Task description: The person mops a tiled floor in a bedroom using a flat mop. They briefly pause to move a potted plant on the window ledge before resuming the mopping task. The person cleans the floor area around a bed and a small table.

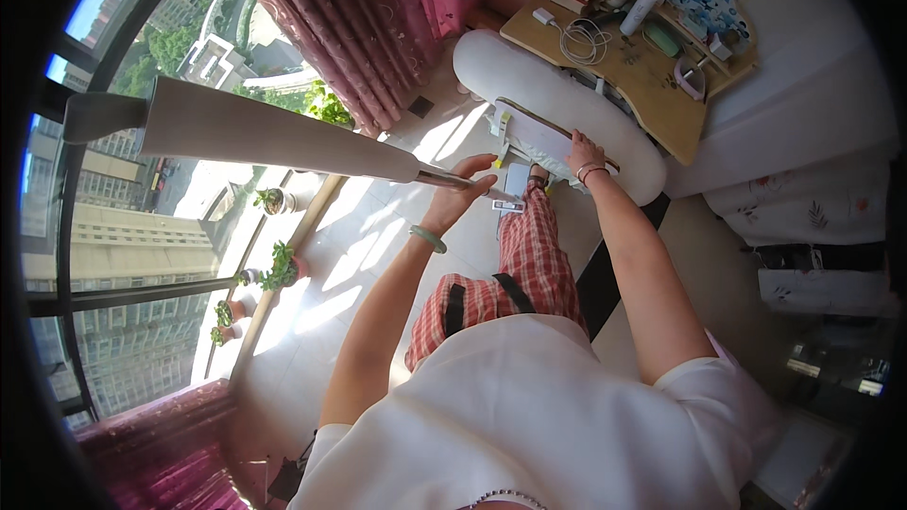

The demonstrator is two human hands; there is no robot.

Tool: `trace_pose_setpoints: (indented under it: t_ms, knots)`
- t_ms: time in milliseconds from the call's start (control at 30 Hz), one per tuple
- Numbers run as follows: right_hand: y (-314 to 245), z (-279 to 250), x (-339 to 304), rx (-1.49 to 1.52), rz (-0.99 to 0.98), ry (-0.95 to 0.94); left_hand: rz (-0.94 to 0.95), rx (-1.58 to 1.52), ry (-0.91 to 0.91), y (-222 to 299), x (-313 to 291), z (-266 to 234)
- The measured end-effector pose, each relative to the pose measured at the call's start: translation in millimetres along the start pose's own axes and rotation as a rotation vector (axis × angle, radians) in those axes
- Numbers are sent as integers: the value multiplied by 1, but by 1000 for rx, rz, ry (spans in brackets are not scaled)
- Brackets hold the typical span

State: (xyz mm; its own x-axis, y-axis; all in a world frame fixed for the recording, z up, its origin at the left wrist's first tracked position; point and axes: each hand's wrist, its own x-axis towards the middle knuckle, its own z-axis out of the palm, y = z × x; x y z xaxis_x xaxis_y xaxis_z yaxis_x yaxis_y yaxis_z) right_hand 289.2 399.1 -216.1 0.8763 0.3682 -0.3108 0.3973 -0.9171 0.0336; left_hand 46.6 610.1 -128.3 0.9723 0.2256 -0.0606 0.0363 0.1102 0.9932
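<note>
My left hand (456, 194), a green bangle on its wrist, curls loosely around a slim metal pole (435, 176). From the pole a long tapered white piece (283, 137) reaches up to the left, ending in a grey rounded tip (102, 117). Low down, the pole meets a small white base part (508, 206) near my foot. Out to the right, my right hand (587, 153) lies with bent fingers over a gold-coloured rail (548, 120). This rail edges a white panel beside a large white oblong form (515, 66), whose kind I cannot tell.
A wooden desk (675, 118) with a coiled white cable (584, 42) and small items stands at the back right. Potted plants (282, 267) line the window side at left. A pink curtain (331, 28) hangs at the back. White fabric (812, 208) hangs at right.
</note>
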Motion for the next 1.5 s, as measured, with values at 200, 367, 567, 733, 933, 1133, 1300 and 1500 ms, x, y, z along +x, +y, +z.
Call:
trace_pose_setpoints:
  t_ms: [200,367,567,733,933,1133,1300,1500]
  knots:
    - [12,21,26,150,-37,133,-109,228,54,-64,117,19]
    - [31,21,29,52,-70,198,-206,208,175,-63,204,29]
    - [50,28,35,-7,6,217,-213,226,147,-76,211,51]
    - [37,16,31,-18,-1,285,-207,214,198,-80,211,43]
    - [-21,32,18,70,-6,279,-130,159,297,-85,231,7]
    - [1,24,48,219,-130,394,-143,288,418,-60,274,58]
    - [45,0,60,183,-251,417,-199,290,541,-82,295,64]
    - [56,-22,62,155,-293,400,-172,477,526,-103,297,59]
